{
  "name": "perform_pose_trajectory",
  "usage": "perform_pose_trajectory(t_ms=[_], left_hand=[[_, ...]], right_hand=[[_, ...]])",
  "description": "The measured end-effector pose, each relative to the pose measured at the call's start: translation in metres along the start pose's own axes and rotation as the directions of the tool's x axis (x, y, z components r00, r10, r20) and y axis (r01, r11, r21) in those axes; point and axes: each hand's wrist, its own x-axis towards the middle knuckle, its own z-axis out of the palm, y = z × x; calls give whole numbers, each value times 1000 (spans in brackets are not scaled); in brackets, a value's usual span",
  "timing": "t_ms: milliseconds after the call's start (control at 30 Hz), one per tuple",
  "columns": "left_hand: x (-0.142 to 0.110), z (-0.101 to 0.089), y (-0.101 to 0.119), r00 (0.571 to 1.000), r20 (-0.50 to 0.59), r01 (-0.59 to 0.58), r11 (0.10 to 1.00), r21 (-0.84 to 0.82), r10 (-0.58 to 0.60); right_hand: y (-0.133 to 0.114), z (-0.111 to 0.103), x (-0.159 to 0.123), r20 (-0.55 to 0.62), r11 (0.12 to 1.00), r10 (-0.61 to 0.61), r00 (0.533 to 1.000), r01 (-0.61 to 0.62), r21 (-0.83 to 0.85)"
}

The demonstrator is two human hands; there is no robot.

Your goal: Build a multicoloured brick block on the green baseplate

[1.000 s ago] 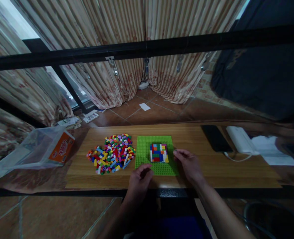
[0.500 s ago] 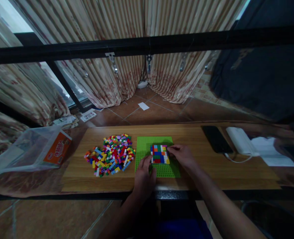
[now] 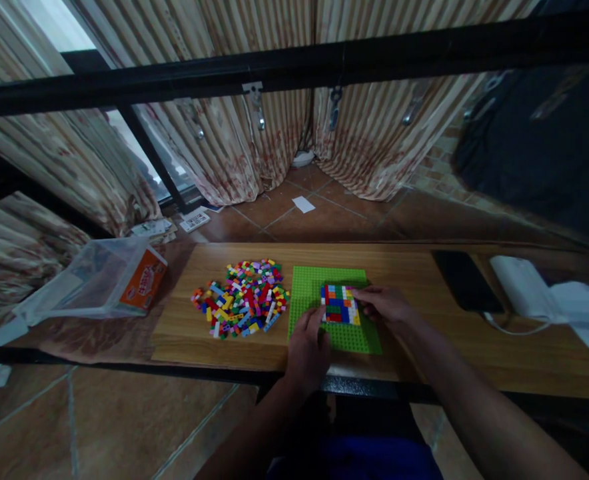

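Note:
A green baseplate [image 3: 314, 287] lies on the wooden table [image 3: 424, 333]. On it sits a square block of small bricks in red, blue, white and yellow [image 3: 340, 304]. My left hand [image 3: 308, 343] rests on the plate's near left part, fingers curled against the block's left edge. My right hand [image 3: 387, 307] lies at the block's right side, fingers bent onto its upper right corner. Left of the plate spreads a loose heap of coloured bricks [image 3: 242, 298].
A clear plastic bag with an orange card [image 3: 107, 280] lies at the table's left end. A dark phone [image 3: 467, 281], a white power bank [image 3: 522, 287] with a cable, and paper sit at the right. A black rail crosses above.
Both hands have closed in from the plate's near edge onto the two sides of the brick block. The camera has shifted, so everything sits a little further right.

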Motion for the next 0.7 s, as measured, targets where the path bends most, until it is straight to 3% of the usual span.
perform_pose_trajectory(t_ms=[200,467,700], left_hand=[[-1,0,0,1000,-6,-19,999,26,19],[-4,4,-2,998,-44,-35,999,39,37],[-5,2,1,998,-47,-39,998,45,41]], right_hand=[[-5,0,-1,36,997,73,997,-74,26],[-7,-6,-15,104,994,53,993,-63,91],[-7,-2,-14,43,999,31,999,-32,23]])
